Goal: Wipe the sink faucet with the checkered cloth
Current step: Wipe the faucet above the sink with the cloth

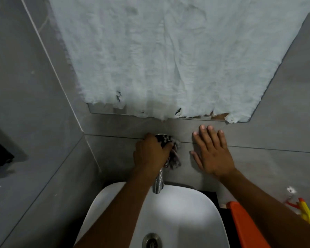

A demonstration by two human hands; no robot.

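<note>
Gripping checkered cloth on faucet, left hand; right hand flat on wall.

At the bottom centre of the frame we see the sink, with the drain in its lower middle and the faucet reaching over its upper rim from the wall; our left hand wraps the cloth around the faucet's upper end at mid-frame, and our right hand lies flat on the wall just right of it. A sheet covers the mirror across the upper frame, above both hands; a bottle stands at the lower right, right of the sink.
</note>
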